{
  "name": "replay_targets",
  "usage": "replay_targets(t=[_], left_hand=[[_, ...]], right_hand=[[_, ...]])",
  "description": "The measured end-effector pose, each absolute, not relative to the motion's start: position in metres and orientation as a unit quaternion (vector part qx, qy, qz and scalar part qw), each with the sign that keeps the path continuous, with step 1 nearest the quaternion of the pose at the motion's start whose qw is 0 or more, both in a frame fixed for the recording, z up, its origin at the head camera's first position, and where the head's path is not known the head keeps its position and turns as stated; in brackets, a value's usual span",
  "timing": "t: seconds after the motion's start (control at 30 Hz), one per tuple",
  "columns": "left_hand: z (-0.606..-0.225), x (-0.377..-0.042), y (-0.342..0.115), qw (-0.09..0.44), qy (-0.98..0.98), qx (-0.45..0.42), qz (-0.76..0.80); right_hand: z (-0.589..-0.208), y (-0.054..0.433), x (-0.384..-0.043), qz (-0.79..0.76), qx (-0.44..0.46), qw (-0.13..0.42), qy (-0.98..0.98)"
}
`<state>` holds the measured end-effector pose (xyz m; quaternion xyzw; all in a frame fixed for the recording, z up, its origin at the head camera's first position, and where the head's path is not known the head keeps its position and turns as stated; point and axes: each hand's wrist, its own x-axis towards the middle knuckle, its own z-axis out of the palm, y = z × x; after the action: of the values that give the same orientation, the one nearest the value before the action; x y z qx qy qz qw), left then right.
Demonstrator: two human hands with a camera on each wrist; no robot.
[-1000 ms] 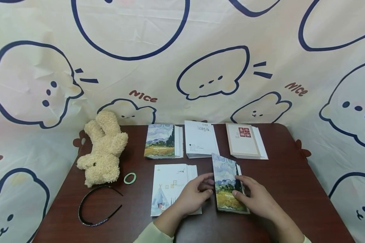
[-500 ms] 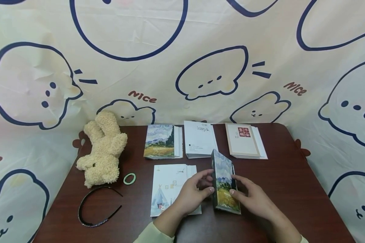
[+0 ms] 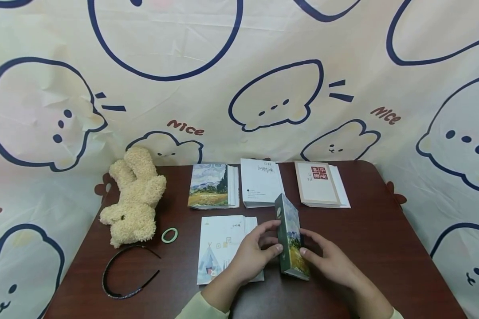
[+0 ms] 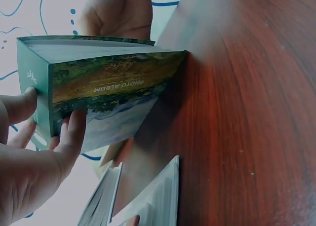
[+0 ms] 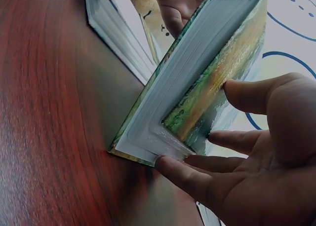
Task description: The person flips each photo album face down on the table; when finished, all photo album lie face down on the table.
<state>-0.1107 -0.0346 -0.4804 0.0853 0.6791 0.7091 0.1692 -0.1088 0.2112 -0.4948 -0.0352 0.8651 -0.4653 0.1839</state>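
Note:
A photo album (image 3: 290, 239) with a painted landscape cover and green spine stands tilted on the table, spine up and toward the left. My left hand (image 3: 257, 254) holds it by the spine; the left wrist view shows its thumb (image 4: 22, 105) on the green spine and fingertips on the printed cover. Opposite, my right hand (image 3: 333, 259) holds the far side. In the right wrist view its thumb presses the cover (image 5: 232, 63), while lower fingertips touch the clear page sleeves (image 5: 170, 139) and the other cover's edge. The lower edge of the album touches the wood.
A white tent-print album (image 3: 213, 239) lies partly behind my left hand. Behind are a landscape album (image 3: 208, 186), a white album (image 3: 261, 181) and a beige album (image 3: 317, 186). Left are a plush toy (image 3: 137, 199), a green ring (image 3: 163, 236) and a black headband (image 3: 105, 274).
The photo album has turned from lying nearly flat, cover up, to standing steeply, so its green spine now shows. My right hand has shifted slightly left; my left hand has stayed close to its place.

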Motion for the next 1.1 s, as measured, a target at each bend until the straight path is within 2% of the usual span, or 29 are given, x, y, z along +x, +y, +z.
replay_targets(t=[0.6,0.87,1.1], left_hand=[[-0.47,-0.111,-0.035,0.144,0.711,0.099,0.681],[-0.465,-0.109,-0.035,0.128,0.734,0.116,0.657],[-0.46,-0.108,-0.034,0.146,0.72,0.113,0.669]], right_hand=[[-0.499,0.206,-0.113,-0.555,-0.112,0.229,0.792],[-0.498,0.203,-0.113,-0.538,-0.118,0.229,0.803],[-0.496,0.2,-0.113,-0.552,-0.121,0.218,0.796]])
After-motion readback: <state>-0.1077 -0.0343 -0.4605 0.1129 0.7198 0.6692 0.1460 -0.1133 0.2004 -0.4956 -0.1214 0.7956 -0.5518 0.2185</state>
